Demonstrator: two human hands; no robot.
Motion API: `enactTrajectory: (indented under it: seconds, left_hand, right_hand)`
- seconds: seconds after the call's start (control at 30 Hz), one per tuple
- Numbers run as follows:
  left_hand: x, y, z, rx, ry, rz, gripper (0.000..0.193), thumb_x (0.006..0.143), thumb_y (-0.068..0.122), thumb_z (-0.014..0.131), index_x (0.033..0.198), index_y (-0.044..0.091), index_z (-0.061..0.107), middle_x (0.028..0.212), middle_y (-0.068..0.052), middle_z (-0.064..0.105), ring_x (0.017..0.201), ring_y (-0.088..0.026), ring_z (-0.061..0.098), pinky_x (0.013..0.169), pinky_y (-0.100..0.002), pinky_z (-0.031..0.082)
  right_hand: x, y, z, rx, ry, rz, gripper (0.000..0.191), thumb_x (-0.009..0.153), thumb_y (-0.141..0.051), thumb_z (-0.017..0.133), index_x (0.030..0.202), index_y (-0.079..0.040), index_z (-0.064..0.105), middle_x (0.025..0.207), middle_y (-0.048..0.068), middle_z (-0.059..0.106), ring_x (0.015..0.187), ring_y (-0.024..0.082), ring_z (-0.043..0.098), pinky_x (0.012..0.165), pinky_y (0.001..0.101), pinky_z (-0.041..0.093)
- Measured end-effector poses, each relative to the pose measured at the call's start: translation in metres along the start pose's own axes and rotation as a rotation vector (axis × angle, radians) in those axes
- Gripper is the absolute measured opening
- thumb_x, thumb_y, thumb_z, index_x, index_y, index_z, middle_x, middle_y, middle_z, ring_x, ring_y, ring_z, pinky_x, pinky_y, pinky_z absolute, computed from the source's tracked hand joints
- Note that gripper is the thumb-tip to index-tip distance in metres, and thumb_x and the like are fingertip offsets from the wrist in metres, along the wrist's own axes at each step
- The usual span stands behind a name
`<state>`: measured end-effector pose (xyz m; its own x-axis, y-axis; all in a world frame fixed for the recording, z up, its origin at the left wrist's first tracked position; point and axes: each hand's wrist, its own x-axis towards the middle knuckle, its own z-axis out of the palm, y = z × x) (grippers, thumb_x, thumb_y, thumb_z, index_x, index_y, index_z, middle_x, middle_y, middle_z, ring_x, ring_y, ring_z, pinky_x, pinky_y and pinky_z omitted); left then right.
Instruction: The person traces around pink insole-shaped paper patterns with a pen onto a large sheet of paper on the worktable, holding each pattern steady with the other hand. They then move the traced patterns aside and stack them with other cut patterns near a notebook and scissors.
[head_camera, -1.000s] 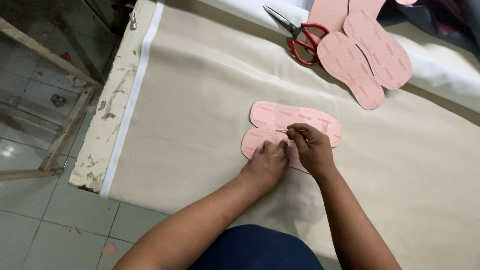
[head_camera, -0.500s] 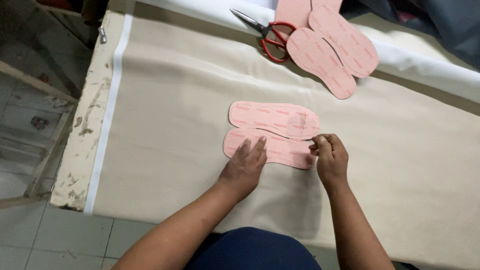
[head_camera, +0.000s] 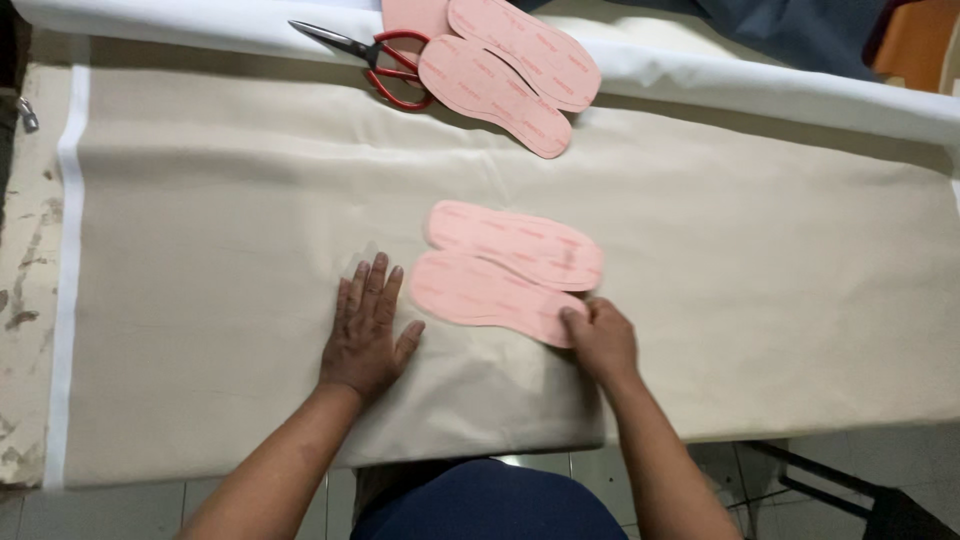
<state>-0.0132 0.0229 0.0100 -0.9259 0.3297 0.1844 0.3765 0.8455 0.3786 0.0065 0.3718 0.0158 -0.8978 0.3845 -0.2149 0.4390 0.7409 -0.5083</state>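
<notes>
Two pink insole-shaped cutouts lie side by side on beige fabric spread over the table. The near insole partly overlaps the far insole. My right hand pinches the right end of the near insole with curled fingers. My left hand lies flat on the fabric, fingers spread, just left of the near insole and not touching it.
Red-handled scissors lie at the far edge beside more pink insoles. A rolled white cloth runs along the back. The worn table edge shows at left. Tiled floor lies below.
My left hand has slid off the near insole leftward onto the bare fabric and spread flat. My right hand stays at the insole's right end. The view has shifted.
</notes>
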Motion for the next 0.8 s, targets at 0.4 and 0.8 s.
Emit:
enactTrajectory:
  seconds: [0.4,0.8]
  left_hand:
    - [0.003,0.011,-0.005,0.161,-0.190,-0.107,0.077,0.094,0.054,0.048,0.156,0.012,0.031,0.167,-0.010,0.019,0.155,-0.026,0.010,0.125,-0.045,0.004]
    - [0.004,0.014,-0.006,0.153,-0.143,-0.088,0.065,0.092,0.051,0.052,0.150,0.026,0.041,0.165,-0.012,0.024,0.154,-0.031,0.016,0.125,-0.050,0.009]
  right_hand:
    - [-0.015,0.200,-0.094,0.322,0.333,0.440,0.036,0.093,-0.030,0.072,0.102,0.004,0.071,0.074,0.011,0.066,0.053,0.017,0.057,0.049,0.0347,0.044]
    - [-0.024,0.166,-0.117,0.884,0.326,0.470,0.036,0.097,-0.007,0.067,0.127,0.003,0.052,0.094,0.009,0.070,0.064,0.011,0.063,0.044,0.0237,0.037]
